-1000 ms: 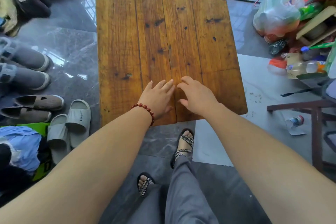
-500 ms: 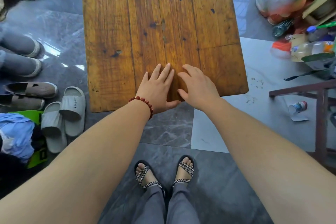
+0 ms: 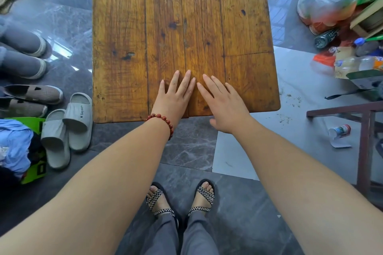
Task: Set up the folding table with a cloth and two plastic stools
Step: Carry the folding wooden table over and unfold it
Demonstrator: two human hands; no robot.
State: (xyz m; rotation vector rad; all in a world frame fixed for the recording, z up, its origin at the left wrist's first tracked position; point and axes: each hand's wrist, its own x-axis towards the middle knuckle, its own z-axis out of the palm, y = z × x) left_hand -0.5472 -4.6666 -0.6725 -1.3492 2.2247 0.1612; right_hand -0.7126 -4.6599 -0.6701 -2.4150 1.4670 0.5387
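Both hands lie flat, side by side, on the near end of the wooden folding counter (image 3: 186, 27), and neither holds anything. The left hand (image 3: 175, 97) has its grip wide: fingers straight and slightly fanned, palm down on the planks, wrist crossing the near edge. A red bead bracelet (image 3: 163, 120) circles that wrist, just behind the edge. The right hand (image 3: 223, 103) sits just beside it, its fingertips nearly meeting those of the left. Its grip is wide too, fingers stretched out on the wood, while the thumb and heel of the palm hang off the near edge over the floor.

The counter top is bare, made of worn amber planks with dark knots, and runs away from the hands to the top of the view. No cloth or plastic stool can be seen on or around it.

Left of the left hand, on the grey marble floor (image 3: 186, 147), a pair of pale grey slides (image 3: 68, 128) lies just beside the counter's near left corner, with beige slip-on shoes (image 3: 31, 99) and grey padded shoes (image 3: 22, 54) farther out. Right of the right hand, well apart, a clear plastic bag (image 3: 327, 0) and a jumble of bottles (image 3: 356, 64) crowd the floor, and part of a dark wooden frame (image 3: 352, 114) stands nearer. Below the hands, the person's feet in checkered strap sandals (image 3: 180, 198) stand on the floor, short of the counter's edge.
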